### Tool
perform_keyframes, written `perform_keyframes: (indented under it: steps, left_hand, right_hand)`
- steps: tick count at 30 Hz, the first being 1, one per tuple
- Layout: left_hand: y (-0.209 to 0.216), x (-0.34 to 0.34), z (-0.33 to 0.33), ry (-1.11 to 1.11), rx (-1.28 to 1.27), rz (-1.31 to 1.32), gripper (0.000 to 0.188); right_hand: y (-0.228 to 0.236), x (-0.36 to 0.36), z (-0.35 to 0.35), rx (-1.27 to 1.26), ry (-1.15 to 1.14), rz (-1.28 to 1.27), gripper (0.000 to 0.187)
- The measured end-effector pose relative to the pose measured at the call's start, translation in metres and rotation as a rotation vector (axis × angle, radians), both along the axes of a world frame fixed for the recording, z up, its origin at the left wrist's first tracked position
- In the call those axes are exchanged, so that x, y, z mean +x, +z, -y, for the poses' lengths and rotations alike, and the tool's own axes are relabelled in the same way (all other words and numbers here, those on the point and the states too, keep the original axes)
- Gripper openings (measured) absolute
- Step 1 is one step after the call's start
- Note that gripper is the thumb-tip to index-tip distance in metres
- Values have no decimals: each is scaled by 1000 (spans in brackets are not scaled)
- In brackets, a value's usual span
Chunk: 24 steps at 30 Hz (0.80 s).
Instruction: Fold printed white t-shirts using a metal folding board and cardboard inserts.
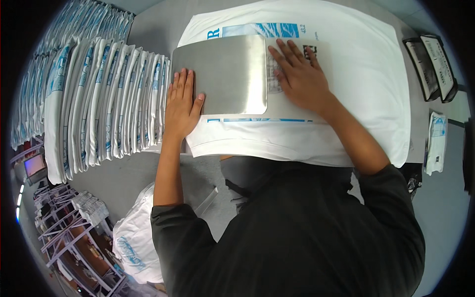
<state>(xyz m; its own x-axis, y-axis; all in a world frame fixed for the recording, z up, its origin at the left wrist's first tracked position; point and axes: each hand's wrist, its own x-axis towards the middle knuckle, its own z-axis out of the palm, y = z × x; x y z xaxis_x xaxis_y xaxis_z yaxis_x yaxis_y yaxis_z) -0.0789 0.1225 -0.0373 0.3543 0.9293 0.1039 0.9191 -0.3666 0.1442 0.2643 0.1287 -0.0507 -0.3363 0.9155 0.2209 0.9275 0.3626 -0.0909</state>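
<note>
A large white piece (366, 89) with blue print, soft like a garment or fabric bag, is spread over the table before me. On its left half lies a shiny metal plate (230, 74) with rounded corners. My left hand (182, 106) rests flat along the plate's left edge, fingers stretched out. Right of the plate, my right hand (302, 74) is laid flat with fingers spread on a pale thin sheet (321, 54) that bears a dark square mark. Part of that sheet is hidden under my right hand, and the plate covers much of the blue print.
Folded white pieces (104, 99) with blue print stand in a long row at the left, with more behind. Two dark-framed holders (430, 67) and a white packet (436, 143) are at the right. Below left are a white bundle (133, 242) and metal racks (79, 242).
</note>
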Motion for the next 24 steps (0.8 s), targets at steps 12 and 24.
perform_keyframes:
  steps: [12,24]
  left_hand:
    - [9,-4,-2,-45,-60,62,58]
    - [12,0,-1,-87,-51,80,110]
  right_hand:
    - [-4,-4,-10,48,-43,56,52]
    - [-5,-4,-14,-7,-81,145,55]
